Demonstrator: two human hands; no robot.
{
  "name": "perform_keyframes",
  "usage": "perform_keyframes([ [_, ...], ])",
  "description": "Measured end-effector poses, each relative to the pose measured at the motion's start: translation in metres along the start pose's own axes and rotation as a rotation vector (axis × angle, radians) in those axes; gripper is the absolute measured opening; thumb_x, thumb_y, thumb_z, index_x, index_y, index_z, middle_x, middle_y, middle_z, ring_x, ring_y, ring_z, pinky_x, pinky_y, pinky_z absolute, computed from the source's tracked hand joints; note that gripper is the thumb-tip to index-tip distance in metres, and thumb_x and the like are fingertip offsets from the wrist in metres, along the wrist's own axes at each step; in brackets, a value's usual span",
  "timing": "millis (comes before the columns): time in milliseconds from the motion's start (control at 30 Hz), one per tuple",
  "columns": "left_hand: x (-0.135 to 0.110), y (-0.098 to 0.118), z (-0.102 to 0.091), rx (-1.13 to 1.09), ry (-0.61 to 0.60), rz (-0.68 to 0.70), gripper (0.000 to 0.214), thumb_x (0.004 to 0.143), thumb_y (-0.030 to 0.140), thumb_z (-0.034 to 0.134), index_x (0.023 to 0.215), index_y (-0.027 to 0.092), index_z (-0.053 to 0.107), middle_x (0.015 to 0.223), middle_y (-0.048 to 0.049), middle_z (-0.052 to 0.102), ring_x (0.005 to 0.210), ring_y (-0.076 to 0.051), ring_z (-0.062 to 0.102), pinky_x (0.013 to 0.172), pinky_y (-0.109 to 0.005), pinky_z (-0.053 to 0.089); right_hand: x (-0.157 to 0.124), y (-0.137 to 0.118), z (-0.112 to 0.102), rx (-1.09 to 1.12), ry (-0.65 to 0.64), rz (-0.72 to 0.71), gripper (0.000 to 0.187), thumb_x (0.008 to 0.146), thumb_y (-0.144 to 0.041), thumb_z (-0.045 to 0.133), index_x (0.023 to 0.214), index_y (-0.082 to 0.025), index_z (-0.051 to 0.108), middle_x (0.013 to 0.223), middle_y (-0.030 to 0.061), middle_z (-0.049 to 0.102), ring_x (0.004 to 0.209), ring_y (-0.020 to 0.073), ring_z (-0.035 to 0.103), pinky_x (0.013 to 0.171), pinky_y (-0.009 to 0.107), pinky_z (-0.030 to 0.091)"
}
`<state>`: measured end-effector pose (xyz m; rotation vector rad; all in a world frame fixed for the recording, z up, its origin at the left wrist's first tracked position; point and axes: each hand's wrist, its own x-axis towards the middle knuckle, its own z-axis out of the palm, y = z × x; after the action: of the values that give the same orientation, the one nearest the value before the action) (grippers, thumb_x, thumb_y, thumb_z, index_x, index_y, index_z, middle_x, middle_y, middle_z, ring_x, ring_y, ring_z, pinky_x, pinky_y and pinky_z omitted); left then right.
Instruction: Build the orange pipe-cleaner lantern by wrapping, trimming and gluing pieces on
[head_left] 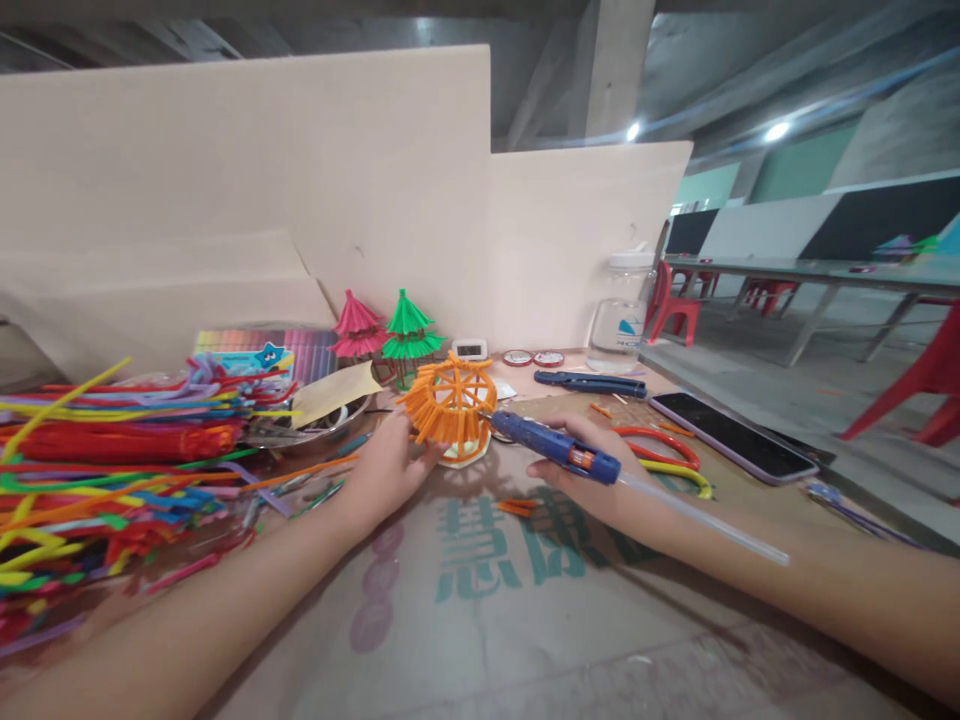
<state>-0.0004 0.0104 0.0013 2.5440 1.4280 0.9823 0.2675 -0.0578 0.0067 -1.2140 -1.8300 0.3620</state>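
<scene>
My left hand (391, 470) is closed on the left side of an orange pipe-cleaner pavilion (454, 400), its thumb near the base. Radial spokes show on the pavilion's top, and short orange pieces fan out along its left side. In my right hand (581, 480) is a blue hot glue gun (555, 447) with a clear glue stick (705, 518) trailing from its back. The gun's nozzle points left and meets or nearly meets the pavilion's right edge. Several short orange pipe-cleaner pieces (517, 508) lie on the brown paper below.
Bundles of coloured pipe cleaners (120, 440) fill the left. Behind stand pink (355, 325) and green (411, 330) pavilions, a marker set (262, 352) and a water bottle (621, 315). Right are a blue cutter (589, 383), red-and-yellow-handled pliers (664, 460) and a phone (731, 435).
</scene>
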Motion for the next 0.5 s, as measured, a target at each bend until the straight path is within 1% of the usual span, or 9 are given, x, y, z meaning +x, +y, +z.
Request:
perform_keyframes([
  [167,0.0006,0.0003,0.0008,-0.013,-0.005,-0.041,0.035,0.086,0.040,0.054,0.110,0.015,0.057,0.114,-0.0167,0.063,0.112,-0.034,0.058,0.096,-0.052,0.047,-0.0004,-0.0023,-0.0014,-0.012,-0.007,0.005,0.032,0.076,-0.033,0.070,0.106,-0.025,0.063,0.089,0.0019,0.074,0.078,0.0203,0.069,0.066,0.028,0.052],
  [333,-0.0001,-0.0002,-0.0001,-0.008,-0.013,-0.035,0.040,0.088,0.044,0.052,0.114,0.013,0.055,0.114,-0.0172,0.063,0.113,-0.034,0.058,0.096,-0.052,0.046,-0.0014,0.0001,-0.0011,-0.019,-0.013,0.033,0.035,0.076,-0.036,0.071,0.108,-0.025,0.063,0.091,0.0027,0.074,0.079,0.0207,0.069,0.066,0.028,0.051],
  [500,-0.0003,-0.0014,0.0002,-0.019,-0.003,-0.024,0.040,0.089,0.046,0.052,0.114,0.015,0.056,0.113,-0.0162,0.063,0.111,-0.033,0.059,0.096,-0.051,0.047,-0.0025,0.0045,-0.0011,-0.041,-0.021,0.002,0.036,0.078,-0.039,0.070,0.111,-0.026,0.063,0.089,0.0020,0.073,0.074,0.0200,0.069,0.064,0.028,0.050],
])
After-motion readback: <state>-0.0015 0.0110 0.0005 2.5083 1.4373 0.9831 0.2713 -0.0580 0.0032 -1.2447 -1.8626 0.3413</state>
